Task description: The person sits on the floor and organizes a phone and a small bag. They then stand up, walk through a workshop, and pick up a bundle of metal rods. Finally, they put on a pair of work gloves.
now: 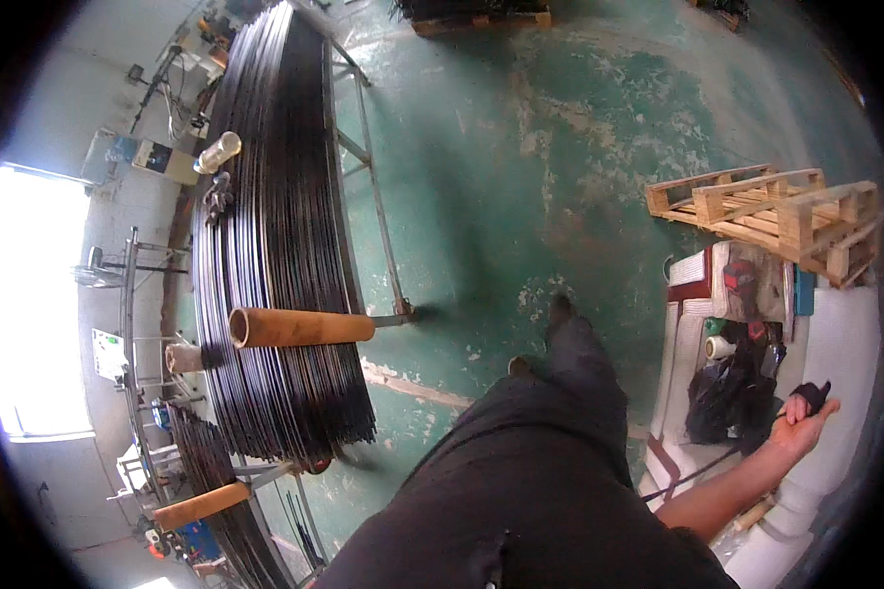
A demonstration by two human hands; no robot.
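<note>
Around us spreads a green floor (pixel 481 196), its paint worn to pale, scabby patches. On our left, a long bundle of dark rods (pixel 275 216) rests on a metal frame (pixel 365 182), thin and packed into ridges (the bowing is probably the lens). To our right lie white bundles (pixel 844 344), smooth and rounded like padding, with slatted wooden pallets (pixel 795 228) of raw timber just beyond. A brown tube (pixel 305 328), hollow and open-ended, crosses the rods. On the white bundles sits a black plastic bag (pixel 727 402), crinkled and glossy; we judge its film slack, slippery and easily torn, best gathered by a bunched fold. Our right hand (pixel 803 424) is just beside it, thumb stretched out, fingers apparently curled round a black strip (pixel 817 393); our left is out of sight, so we cannot tell its state. That strip looks soft, pliable and light, best pinched near an end.
</note>
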